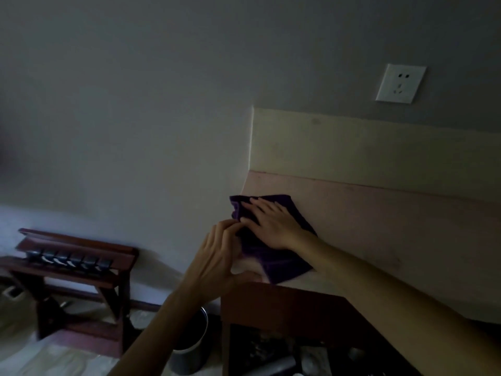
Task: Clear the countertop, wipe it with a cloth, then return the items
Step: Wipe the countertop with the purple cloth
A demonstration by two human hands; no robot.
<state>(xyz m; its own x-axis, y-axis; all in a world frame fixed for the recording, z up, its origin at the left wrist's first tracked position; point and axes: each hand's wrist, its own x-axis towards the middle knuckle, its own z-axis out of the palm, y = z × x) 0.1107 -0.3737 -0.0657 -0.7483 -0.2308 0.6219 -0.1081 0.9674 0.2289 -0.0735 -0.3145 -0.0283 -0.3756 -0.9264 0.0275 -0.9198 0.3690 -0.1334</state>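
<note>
Left hand [217,256] is pinching the near-left edge of the cloth [273,256] with curled fingers, right hand [271,226] is pressing flat on it just beyond, fingers straight, cloth lying at the counter's [379,226] left end, socket [400,83] up past both.

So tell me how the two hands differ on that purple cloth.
The right hand lies flat on top of the cloth, fingers straight and spread, pressing it onto the countertop. The left hand sits at the cloth's left edge, by the countertop's corner, fingers bent toward it; whether it pinches the cloth I cannot tell. The right arm crosses the countertop; the left comes up from beside it. Both are bare and meet at the cloth.
</note>
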